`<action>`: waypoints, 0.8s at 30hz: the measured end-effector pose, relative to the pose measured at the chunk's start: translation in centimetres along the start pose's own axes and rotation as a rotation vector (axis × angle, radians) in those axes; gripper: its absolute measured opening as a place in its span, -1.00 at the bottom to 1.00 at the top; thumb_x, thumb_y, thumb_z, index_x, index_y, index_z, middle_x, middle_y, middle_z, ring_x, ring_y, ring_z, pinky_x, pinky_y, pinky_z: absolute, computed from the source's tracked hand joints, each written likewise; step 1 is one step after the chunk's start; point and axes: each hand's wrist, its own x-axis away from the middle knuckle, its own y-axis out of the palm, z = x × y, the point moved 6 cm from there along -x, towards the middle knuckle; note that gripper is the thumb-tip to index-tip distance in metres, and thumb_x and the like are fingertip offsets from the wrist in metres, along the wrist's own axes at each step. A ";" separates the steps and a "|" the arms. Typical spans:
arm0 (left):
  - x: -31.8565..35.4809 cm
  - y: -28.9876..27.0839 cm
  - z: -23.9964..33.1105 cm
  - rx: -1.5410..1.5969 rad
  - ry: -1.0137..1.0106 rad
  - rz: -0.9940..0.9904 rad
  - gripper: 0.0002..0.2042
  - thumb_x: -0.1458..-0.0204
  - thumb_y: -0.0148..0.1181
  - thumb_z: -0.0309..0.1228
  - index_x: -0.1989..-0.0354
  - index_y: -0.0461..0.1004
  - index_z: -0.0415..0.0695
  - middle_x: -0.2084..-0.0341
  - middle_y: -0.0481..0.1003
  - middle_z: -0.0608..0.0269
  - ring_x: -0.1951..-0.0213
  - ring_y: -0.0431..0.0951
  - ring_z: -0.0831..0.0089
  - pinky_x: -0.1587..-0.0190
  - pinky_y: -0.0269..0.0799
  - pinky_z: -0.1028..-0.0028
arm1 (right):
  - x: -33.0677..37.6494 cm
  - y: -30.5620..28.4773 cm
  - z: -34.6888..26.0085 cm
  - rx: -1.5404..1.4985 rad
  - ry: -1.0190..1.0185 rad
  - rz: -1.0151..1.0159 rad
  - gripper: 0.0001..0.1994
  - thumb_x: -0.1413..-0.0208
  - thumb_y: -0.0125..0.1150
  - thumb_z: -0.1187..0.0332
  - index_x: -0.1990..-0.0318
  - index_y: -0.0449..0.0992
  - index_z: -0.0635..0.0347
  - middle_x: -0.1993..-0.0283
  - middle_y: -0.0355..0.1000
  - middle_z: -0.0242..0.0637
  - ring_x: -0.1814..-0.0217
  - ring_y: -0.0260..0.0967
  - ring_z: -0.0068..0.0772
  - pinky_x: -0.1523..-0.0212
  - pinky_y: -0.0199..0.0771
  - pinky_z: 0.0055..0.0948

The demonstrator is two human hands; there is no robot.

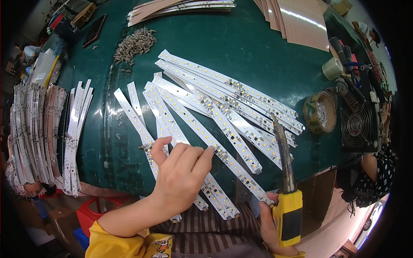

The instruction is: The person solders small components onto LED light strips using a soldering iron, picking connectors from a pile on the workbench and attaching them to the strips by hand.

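Note:
Several white LED strip boards, dotted with yellow chips and small black parts, lie in a loose fan on the green tabletop. One long LED strip (234,165) runs diagonally across the front of the fan. My left hand (183,167) is closed, its fingertips at the middle of that strip; the grip is partly hidden. At the strip's near end, my right hand (271,230) has a thumb against the board. The same hand holds a soldering iron (289,210) with a yellow and black handle, its metal tip pointing away over the other strips.
A heap of small metal parts (134,44) lies toward the back. Bundled strips (36,129) stand at left beside a smaller stack (76,137). Pinkish board panels (301,23) lie at back right. A tape roll (318,112) and a black fan (358,124) are at right.

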 end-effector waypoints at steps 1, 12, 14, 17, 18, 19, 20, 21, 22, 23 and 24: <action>0.1 0.0 0.0 -0.006 0.016 -0.008 -0.76 0.10 0.28 -0.52 0.20 0.58 -0.19 0.39 0.48 0.38 0.34 0.48 0.44 -0.06 0.11 0.05 | 0.0 0.0 -0.1 0.002 0.010 -0.003 -0.65 -0.13 0.29 0.53 -0.05 0.36 0.26 0.05 0.39 -0.18 -0.02 0.39 -0.31 -0.08 0.36 -0.38; -0.2 -0.7 -1.7 0.151 -0.201 0.096 -0.74 0.26 0.50 -0.50 0.33 0.63 -0.02 0.49 0.54 0.47 0.41 0.48 0.50 0.13 0.11 0.32 | 0.5 -0.6 0.4 0.058 0.007 0.031 -0.67 -0.16 0.22 0.51 -0.08 0.34 0.25 0.06 0.37 -0.23 0.05 0.37 -0.36 -0.02 0.34 -0.43; -0.1 -0.8 -1.8 0.181 -0.212 0.110 -0.75 0.27 0.50 -0.50 0.36 0.62 -0.02 0.48 0.55 0.47 0.41 0.47 0.50 0.16 0.09 0.34 | 0.7 -1.7 -0.2 0.190 -0.071 0.127 -0.69 -0.20 0.16 0.49 -0.08 0.34 0.26 0.07 0.37 -0.24 0.09 0.37 -0.38 -0.01 0.34 -0.44; -0.1 -0.6 -1.9 0.211 -0.201 0.110 -0.78 0.23 0.48 -0.49 0.37 0.60 -0.02 0.46 0.54 0.47 0.38 0.47 0.48 0.16 0.07 0.32 | 0.4 -2.7 -1.5 -0.038 -0.139 0.160 -0.69 -0.23 0.13 0.42 -0.09 0.34 0.29 0.10 0.39 -0.23 0.16 0.38 -0.40 0.02 0.35 -0.44; -0.1 -0.5 -2.0 0.216 -0.196 0.103 -0.79 0.20 0.46 -0.48 0.36 0.58 -0.02 0.45 0.54 0.47 0.36 0.47 0.46 0.16 0.07 0.29 | -0.4 -2.3 -2.4 0.092 -0.229 -0.038 -0.64 -0.21 0.11 0.39 -0.12 0.31 0.33 0.14 0.41 -0.23 0.16 0.41 -0.39 0.06 0.38 -0.44; -0.1 -0.5 -2.0 0.226 -0.192 0.092 -0.80 0.17 0.44 -0.48 0.36 0.57 -0.02 0.43 0.53 0.48 0.34 0.47 0.45 0.16 0.06 0.26 | -1.0 -2.0 -2.5 0.056 -0.201 -0.180 -0.65 -0.19 0.13 0.40 -0.11 0.33 0.31 0.16 0.41 -0.23 0.16 0.41 -0.39 0.08 0.39 -0.44; -0.1 -0.5 -2.0 0.219 -0.189 0.095 -0.81 0.17 0.44 -0.48 0.36 0.57 -0.02 0.43 0.53 0.47 0.34 0.47 0.44 0.15 0.06 0.26 | -1.1 -1.0 -2.5 0.020 -0.171 -0.321 -0.65 -0.17 0.14 0.41 -0.09 0.35 0.30 0.18 0.42 -0.23 0.16 0.42 -0.39 0.10 0.40 -0.44; -0.1 -0.5 -2.0 0.218 -0.188 0.095 -0.81 0.17 0.44 -0.48 0.36 0.57 -0.02 0.43 0.53 0.47 0.35 0.47 0.44 0.15 0.07 0.25 | -1.3 -0.5 -2.5 -0.017 -0.139 -0.461 -0.66 -0.15 0.15 0.42 -0.08 0.38 0.28 0.20 0.43 -0.23 0.16 0.43 -0.39 0.13 0.41 -0.44; -0.1 -0.4 -2.0 0.216 -0.186 0.094 -0.81 0.17 0.43 -0.48 0.37 0.57 -0.02 0.43 0.53 0.47 0.35 0.47 0.44 0.15 0.07 0.25 | 0.1 -2.2 -5.0 -0.050 -0.526 0.102 -0.68 -0.15 0.31 0.45 -0.04 0.46 0.32 0.10 0.50 -0.10 0.04 0.46 -0.23 0.02 0.45 -0.36; -0.1 -0.4 -2.0 0.222 -0.187 0.095 -0.81 0.17 0.43 -0.49 0.37 0.57 -0.02 0.43 0.53 0.47 0.35 0.47 0.43 0.15 0.07 0.24 | -0.1 -2.0 -5.2 -0.013 -0.640 0.053 -0.79 -0.16 0.27 0.45 0.07 0.52 0.30 0.20 0.54 -0.13 0.12 0.50 -0.21 0.08 0.49 -0.34; -0.1 -0.3 -2.0 0.228 -0.189 0.097 -0.82 0.17 0.43 -0.49 0.37 0.57 -0.03 0.43 0.53 0.47 0.35 0.47 0.43 0.14 0.07 0.24 | 0.6 -1.1 -4.8 0.221 -0.597 0.008 -0.77 -0.14 0.22 0.46 0.04 0.49 0.26 0.21 0.50 -0.19 0.15 0.48 -0.31 0.13 0.46 -0.39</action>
